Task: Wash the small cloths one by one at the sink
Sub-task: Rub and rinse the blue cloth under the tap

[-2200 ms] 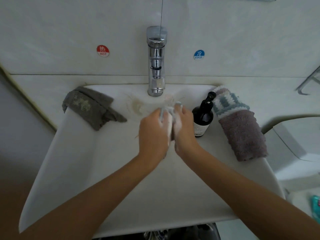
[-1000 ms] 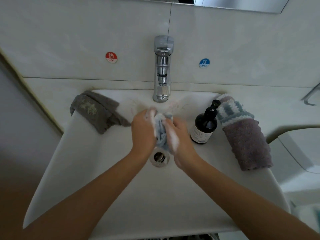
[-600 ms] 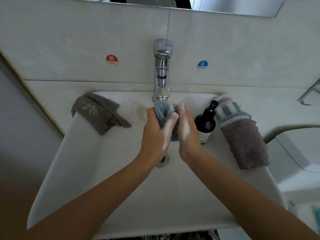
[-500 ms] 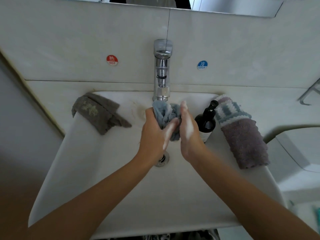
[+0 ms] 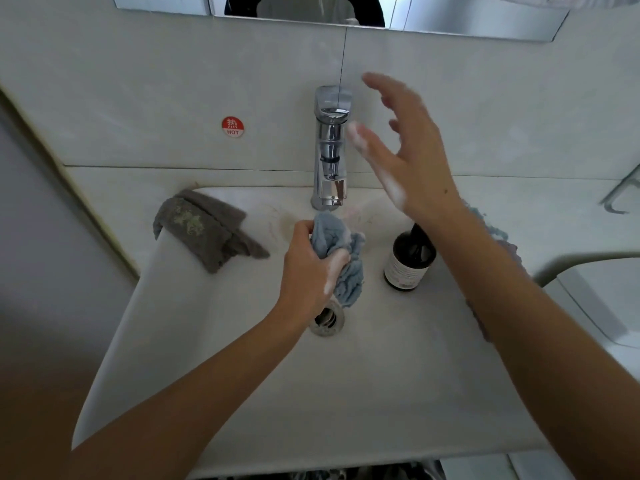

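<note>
My left hand (image 5: pixel 311 268) grips a crumpled, soapy light-blue cloth (image 5: pixel 341 254) over the white sink (image 5: pixel 214 341), just below the chrome faucet (image 5: pixel 330 147) and above the drain (image 5: pixel 326 320). My right hand (image 5: pixel 405 147) is raised beside the faucet's top, fingers spread, with soap suds on its palm and thumb; it holds nothing. A grey cloth (image 5: pixel 202 226) lies over the sink's left back corner. A striped cloth (image 5: pixel 491 230) on the right rim is mostly hidden by my right forearm.
A dark soap bottle (image 5: pixel 408 258) stands inside the sink's right side, under my right wrist. A red HOT sticker (image 5: pixel 232 126) is on the wall tile left of the faucet. A mirror edge (image 5: pixel 311 12) runs along the top.
My right hand let go of the blue cloth and rose up beside the faucet's top. My left hand alone now holds the cloth. The camera tilted up a little.
</note>
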A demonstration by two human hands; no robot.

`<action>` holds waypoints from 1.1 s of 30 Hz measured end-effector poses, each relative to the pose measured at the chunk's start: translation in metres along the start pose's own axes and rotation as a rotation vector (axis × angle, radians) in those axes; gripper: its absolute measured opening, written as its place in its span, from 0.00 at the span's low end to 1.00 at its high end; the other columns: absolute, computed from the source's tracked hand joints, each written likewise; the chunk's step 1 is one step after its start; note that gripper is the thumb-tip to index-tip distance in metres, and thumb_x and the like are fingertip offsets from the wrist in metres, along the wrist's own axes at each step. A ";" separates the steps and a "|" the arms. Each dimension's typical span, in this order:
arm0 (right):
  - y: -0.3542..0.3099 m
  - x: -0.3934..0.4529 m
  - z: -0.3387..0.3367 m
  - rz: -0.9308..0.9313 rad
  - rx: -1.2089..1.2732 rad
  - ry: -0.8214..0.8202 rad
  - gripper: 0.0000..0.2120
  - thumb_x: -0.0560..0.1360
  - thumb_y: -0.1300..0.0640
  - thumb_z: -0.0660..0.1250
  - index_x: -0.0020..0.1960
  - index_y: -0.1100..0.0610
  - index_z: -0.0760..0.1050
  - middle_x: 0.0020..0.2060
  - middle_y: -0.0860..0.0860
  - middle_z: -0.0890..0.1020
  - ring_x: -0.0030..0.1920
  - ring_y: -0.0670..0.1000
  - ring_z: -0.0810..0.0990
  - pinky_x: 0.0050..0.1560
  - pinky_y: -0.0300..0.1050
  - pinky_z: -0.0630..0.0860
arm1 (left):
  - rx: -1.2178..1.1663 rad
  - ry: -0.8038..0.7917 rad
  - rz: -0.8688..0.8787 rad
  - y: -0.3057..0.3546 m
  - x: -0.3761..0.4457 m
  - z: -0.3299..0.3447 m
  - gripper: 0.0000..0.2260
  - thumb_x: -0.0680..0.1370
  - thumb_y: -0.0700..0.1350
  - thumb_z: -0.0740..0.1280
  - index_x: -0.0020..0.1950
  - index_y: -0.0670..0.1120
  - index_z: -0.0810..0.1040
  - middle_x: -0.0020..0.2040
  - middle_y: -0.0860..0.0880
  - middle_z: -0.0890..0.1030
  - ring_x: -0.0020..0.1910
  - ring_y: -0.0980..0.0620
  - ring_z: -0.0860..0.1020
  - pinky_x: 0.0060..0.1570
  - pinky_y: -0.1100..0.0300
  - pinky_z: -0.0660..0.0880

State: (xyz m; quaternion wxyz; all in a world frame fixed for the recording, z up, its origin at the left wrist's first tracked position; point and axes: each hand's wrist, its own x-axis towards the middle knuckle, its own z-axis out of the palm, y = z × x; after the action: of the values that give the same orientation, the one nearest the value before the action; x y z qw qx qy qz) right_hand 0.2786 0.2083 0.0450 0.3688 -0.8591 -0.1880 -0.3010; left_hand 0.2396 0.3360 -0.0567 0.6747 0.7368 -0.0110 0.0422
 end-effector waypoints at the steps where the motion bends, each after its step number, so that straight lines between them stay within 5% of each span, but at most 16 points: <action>1: 0.001 0.008 -0.001 -0.030 -0.028 -0.056 0.28 0.79 0.42 0.62 0.74 0.53 0.65 0.72 0.52 0.69 0.73 0.50 0.66 0.72 0.54 0.65 | -0.005 -0.001 -0.002 0.000 -0.001 0.000 0.12 0.75 0.37 0.68 0.54 0.46 0.70 0.42 0.53 0.76 0.39 0.60 0.77 0.41 0.63 0.76; 6: 0.000 0.035 0.003 -0.076 -0.097 -0.196 0.30 0.75 0.36 0.55 0.70 0.51 0.73 0.68 0.53 0.75 0.70 0.50 0.70 0.69 0.51 0.67 | -0.026 0.007 -0.013 0.000 0.000 -0.001 0.11 0.75 0.37 0.67 0.54 0.46 0.70 0.42 0.53 0.76 0.38 0.59 0.77 0.38 0.63 0.74; 10: 0.003 0.039 0.011 -0.130 -0.115 -0.133 0.26 0.77 0.40 0.54 0.65 0.53 0.78 0.60 0.51 0.80 0.60 0.48 0.77 0.60 0.47 0.74 | -0.024 0.027 -0.016 -0.002 0.003 -0.002 0.11 0.74 0.37 0.68 0.54 0.45 0.70 0.43 0.51 0.76 0.40 0.55 0.78 0.41 0.59 0.78; 22: 0.008 0.046 0.017 -0.157 -0.078 -0.027 0.26 0.79 0.41 0.51 0.60 0.55 0.81 0.49 0.49 0.84 0.50 0.48 0.81 0.51 0.46 0.75 | -0.004 0.031 -0.032 -0.005 0.002 0.000 0.12 0.73 0.39 0.69 0.47 0.53 0.69 0.42 0.51 0.77 0.41 0.54 0.79 0.45 0.53 0.79; 33: -0.001 0.052 0.016 -0.058 -0.063 -0.041 0.24 0.80 0.42 0.53 0.53 0.57 0.82 0.34 0.42 0.76 0.34 0.40 0.73 0.39 0.28 0.63 | -0.025 0.030 -0.068 -0.001 0.001 -0.001 0.11 0.73 0.40 0.70 0.50 0.48 0.71 0.42 0.51 0.77 0.42 0.51 0.79 0.45 0.54 0.79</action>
State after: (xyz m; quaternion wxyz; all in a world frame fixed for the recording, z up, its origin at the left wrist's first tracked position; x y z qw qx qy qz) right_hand 0.3226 0.2262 0.0707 0.3290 -0.8703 -0.2108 -0.2998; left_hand 0.2407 0.3374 -0.0574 0.6851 0.7274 0.0234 0.0301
